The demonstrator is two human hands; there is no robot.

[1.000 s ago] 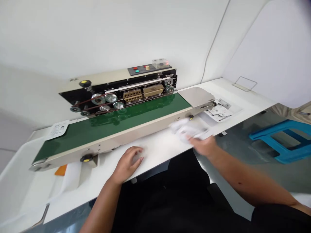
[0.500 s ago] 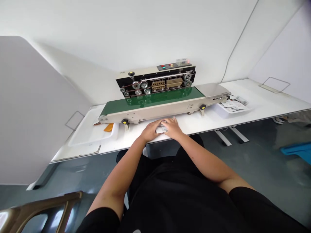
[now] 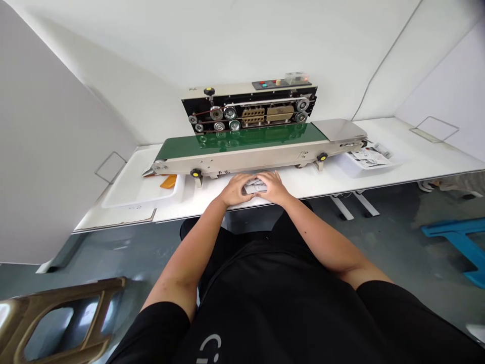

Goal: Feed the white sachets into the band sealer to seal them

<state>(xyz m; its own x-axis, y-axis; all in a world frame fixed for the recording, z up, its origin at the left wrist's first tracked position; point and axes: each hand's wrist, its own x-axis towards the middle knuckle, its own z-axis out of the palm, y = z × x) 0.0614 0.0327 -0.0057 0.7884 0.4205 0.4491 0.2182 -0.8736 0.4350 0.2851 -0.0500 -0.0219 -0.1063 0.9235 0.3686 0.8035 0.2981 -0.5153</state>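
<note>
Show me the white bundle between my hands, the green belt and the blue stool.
White bundle (image 3: 255, 187): head view, its visible middle.
Green belt (image 3: 239, 143): head view, top surface.
Blue stool (image 3: 450, 230): head view, part of its frame.

Bright, even light; source out of frame. Soft shadow on wall (image 3: 151, 50), left. Glossy belt (image 3: 242, 143) mirrors rollers (image 3: 235, 125). White glare on floor near brown chair (image 3: 76, 292). Wide-angle stretch at edges. Print on packets (image 3: 255, 187) unreadable.
</note>
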